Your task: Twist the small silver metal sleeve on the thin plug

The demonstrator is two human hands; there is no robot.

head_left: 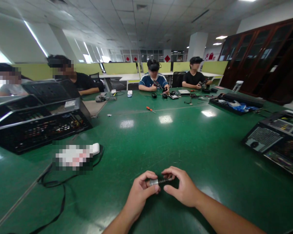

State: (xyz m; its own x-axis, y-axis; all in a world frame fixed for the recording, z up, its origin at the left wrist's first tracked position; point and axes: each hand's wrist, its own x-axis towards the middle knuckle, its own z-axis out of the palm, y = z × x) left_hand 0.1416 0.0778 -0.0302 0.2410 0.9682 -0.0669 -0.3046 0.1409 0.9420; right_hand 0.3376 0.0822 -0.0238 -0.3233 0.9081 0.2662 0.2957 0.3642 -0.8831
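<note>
My left hand (143, 191) is closed around a small silver cylinder with a thin dark ribbed rod (153, 182), low over the near part of the green table. The rod points right, toward my right hand (183, 187). That hand is curved, its thumb apart from its fingers, and the rod's dark end reaches its fingertips. Whether the fingertips touch the rod is hard to make out. The thing's exact kind does not show, and my left fingers hide part of the cylinder.
Open black computer cases stand at left (51, 120) and right (278, 136). A blurred badge with a black strap (61, 208) lies at left. An orange-handled screwdriver (149, 109) is mid-table. A black tray (236, 105) holds blue stuff. Several people sit around the table, parts before them.
</note>
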